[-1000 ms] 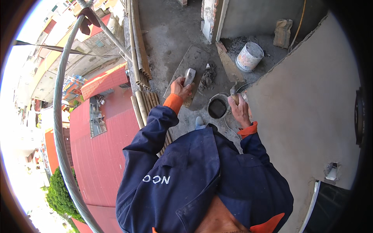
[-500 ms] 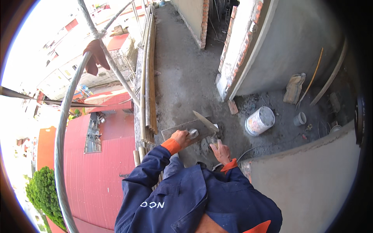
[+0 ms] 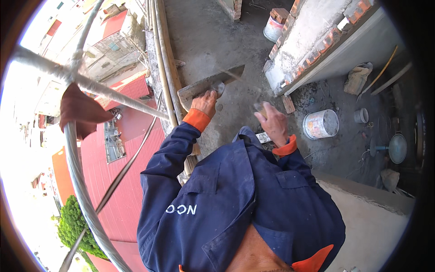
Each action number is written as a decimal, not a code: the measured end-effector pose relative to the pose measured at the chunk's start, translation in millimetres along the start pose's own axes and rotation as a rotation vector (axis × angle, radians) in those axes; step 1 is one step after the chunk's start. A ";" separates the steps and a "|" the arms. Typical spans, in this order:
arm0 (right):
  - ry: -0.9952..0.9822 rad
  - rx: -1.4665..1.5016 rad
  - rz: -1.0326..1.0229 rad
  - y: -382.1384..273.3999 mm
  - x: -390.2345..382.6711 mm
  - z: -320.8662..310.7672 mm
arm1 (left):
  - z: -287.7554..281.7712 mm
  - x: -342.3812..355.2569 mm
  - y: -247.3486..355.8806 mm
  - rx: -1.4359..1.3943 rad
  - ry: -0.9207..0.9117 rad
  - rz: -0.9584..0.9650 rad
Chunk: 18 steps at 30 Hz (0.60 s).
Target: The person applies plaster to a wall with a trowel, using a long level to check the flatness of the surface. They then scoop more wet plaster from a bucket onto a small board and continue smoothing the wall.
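My left hand (image 3: 205, 103) is closed round the handle of a long, flat plastering float (image 3: 190, 90). The float is held out in front of me, over the grey floor. To its right, my right hand (image 3: 275, 123) grips the handle of a trowel (image 3: 258, 108). Motion smears the trowel's blade, which points forward toward the float; whether the two touch I cannot tell. Any mortar on either tool is hard to make out.
Bamboo poles (image 3: 162, 59) line the left edge, above red roofs (image 3: 131, 190) far below. Scaffold poles (image 3: 108, 90) carry a maroon cloth (image 3: 81, 111). On the right stand a white bucket (image 3: 317, 124), a small pail (image 3: 361, 115), a sack (image 3: 358, 78) and a brick-edged wall (image 3: 312, 45).
Both hands have risen forward with the float and trowel, and have moved farther apart. My view has shifted, bringing a bucket topped with bricks into sight at the far end.
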State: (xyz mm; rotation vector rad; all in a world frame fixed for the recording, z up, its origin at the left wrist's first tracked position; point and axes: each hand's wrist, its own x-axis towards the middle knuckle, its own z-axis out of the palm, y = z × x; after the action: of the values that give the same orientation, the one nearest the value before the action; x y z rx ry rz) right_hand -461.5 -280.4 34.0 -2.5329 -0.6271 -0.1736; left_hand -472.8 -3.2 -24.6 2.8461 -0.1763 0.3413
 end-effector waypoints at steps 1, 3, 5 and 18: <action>-0.063 -0.012 -0.041 -15.4 26.6 13.0 | 3.8 19.6 -17.2 0.051 -0.010 0.027; -0.126 -0.033 -0.056 -21.9 85.3 39.7 | 5.7 62.3 -51.8 0.084 0.029 0.074; -0.176 -0.044 -0.014 -2.5 157.4 93.4 | 20.7 99.8 -93.8 0.154 -0.002 0.038; -0.587 0.286 -0.233 -12.5 586.8 200.8 | 26.0 365.9 -340.3 0.256 -0.268 -0.232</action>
State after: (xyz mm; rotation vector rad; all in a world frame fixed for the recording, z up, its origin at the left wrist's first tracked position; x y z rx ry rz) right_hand 51.6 67.2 8.9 -2.2146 -1.0827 0.5606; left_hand -62.7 282.9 -43.3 3.1127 0.1579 -0.0722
